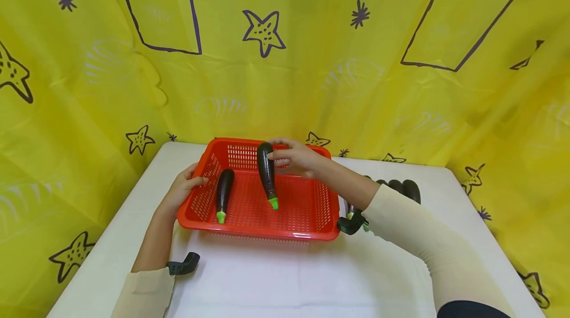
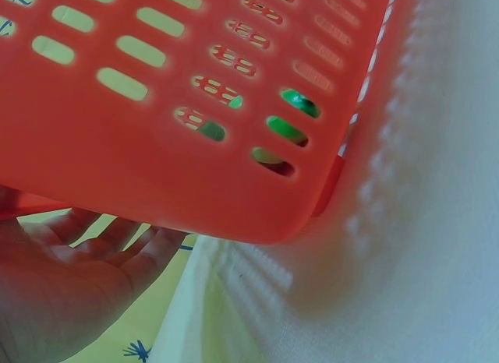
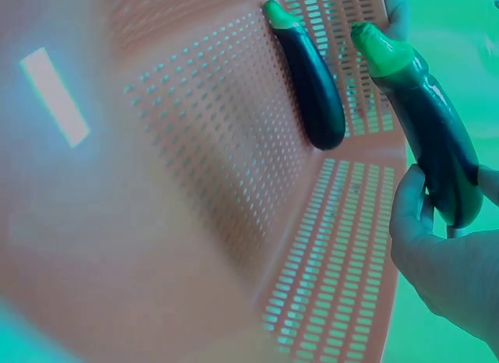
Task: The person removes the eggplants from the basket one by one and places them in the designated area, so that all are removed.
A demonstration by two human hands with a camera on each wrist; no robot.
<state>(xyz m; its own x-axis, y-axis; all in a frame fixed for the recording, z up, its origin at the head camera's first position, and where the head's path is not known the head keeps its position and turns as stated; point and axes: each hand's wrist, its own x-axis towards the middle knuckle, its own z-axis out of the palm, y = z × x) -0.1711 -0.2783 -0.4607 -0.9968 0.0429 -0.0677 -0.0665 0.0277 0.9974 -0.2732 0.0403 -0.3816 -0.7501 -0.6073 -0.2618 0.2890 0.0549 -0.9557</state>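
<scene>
A red plastic basket with slotted walls stands on the table. On its left rim is my left hand, thumb over the inner side and fingers outside; the left wrist view shows that hand under the rim beside the slotted wall. My right hand holds a dark eggplant above the basket, its green stem end pointing down toward me. In the right wrist view, the thumb and fingers grip this eggplant near its rounded end. Another eggplant lies inside along the basket's left side.
To the right of the basket several more eggplants lie on the white-covered table, partly hidden by my right forearm. A yellow patterned curtain hangs behind the table. Each wrist carries a black camera mount.
</scene>
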